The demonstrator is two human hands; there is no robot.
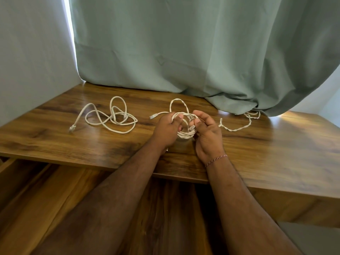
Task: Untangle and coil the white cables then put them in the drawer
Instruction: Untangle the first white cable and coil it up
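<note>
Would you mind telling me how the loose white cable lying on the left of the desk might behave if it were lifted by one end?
The loose white cable would likely hang floppy, since it lies in slack loops. Those overlapping loops may snag. It looks thin, so probably light.

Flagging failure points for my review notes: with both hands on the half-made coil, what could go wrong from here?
1. The twisted tail runs right under the green curtain; pulling it in may snag there.
2. The left hand and right hand hold the coil loosely gathered; a slip could let the loops spring apart.
3. The loose cable on the desk lies uncoiled and could be forgotten.
</note>
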